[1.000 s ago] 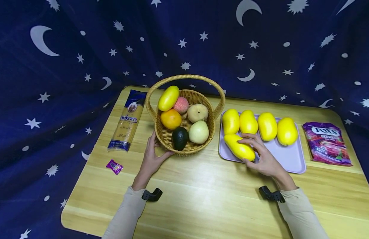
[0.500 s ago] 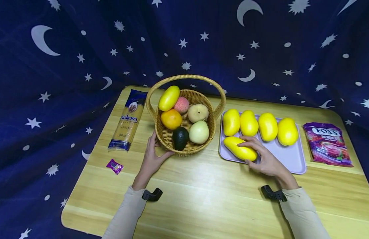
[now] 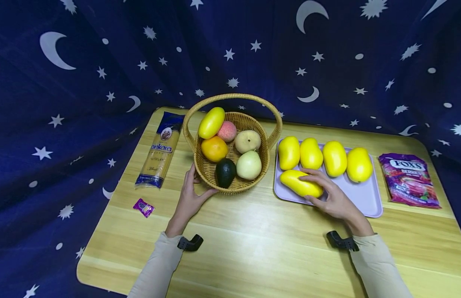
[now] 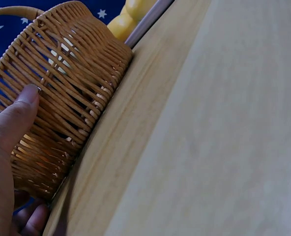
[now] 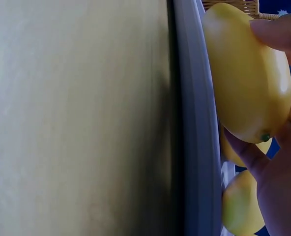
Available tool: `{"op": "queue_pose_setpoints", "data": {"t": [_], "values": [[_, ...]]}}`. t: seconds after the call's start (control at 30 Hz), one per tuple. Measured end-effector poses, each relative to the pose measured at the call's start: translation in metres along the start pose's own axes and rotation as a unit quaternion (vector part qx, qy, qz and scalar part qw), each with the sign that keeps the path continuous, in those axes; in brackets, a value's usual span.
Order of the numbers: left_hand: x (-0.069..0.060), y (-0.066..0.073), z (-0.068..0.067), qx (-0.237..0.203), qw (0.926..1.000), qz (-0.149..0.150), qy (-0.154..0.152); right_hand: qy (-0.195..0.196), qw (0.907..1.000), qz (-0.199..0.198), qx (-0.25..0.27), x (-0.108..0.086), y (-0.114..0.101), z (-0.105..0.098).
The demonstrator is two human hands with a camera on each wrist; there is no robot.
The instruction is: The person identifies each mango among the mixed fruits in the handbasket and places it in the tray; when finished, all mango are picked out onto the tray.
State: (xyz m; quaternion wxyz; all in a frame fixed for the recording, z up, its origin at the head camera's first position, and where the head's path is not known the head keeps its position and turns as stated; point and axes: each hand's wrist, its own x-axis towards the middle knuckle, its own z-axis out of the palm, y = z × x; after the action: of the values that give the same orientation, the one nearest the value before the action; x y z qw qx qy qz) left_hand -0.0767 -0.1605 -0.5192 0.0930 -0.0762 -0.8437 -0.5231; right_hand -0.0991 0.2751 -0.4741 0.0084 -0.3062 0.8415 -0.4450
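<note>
My left hand (image 3: pixel 191 198) holds the lower left side of a wicker basket (image 3: pixel 234 191). In the left wrist view its thumb (image 4: pixel 25 105) presses the woven wall while the fingers reach round the side. Inside the basket lie a yellow mango (image 3: pixel 211 123), an orange (image 3: pixel 214 149), a pink peach (image 3: pixel 227 131), a dark avocado (image 3: pixel 225 173), a pale green pear (image 3: pixel 249 165) and a round beige fruit (image 3: pixel 247 141). My right hand (image 3: pixel 332 198) grips a yellow mango (image 3: pixel 297 184) at the front left of a lilac tray (image 3: pixel 358 198), thumb on the near side, fingers on top.
Several more mangoes (image 3: pixel 334 158) line the tray's back. To its right lies a purple FOX'S candy bag (image 3: pixel 409 179). Left of the basket are a pasta packet (image 3: pixel 160 151) and a small wrapped candy (image 3: pixel 143 207). A dark star-patterned cloth (image 3: pixel 230 54) hangs behind the table.
The gripped mango has shifted slightly right and turned a little on the tray, and my right thumb has moved along its near side. The left hand and basket stay as they were.
</note>
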Motion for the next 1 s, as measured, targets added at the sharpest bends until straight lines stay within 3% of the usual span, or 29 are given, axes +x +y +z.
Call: {"op": "queue_pose_setpoints", "data": {"t": [0.43,1.0], "values": [[0.000,0.000,-0.001,-0.003,1.0000,-0.001,0.001,0.015,0.9998,-0.010,0.006,-0.001,0.003,-0.003],[0.000,-0.002,0.000,-0.002,1.0000,0.005,0.001,0.042,0.9984,0.001,-0.038,0.000,-0.009,-0.006]]}}
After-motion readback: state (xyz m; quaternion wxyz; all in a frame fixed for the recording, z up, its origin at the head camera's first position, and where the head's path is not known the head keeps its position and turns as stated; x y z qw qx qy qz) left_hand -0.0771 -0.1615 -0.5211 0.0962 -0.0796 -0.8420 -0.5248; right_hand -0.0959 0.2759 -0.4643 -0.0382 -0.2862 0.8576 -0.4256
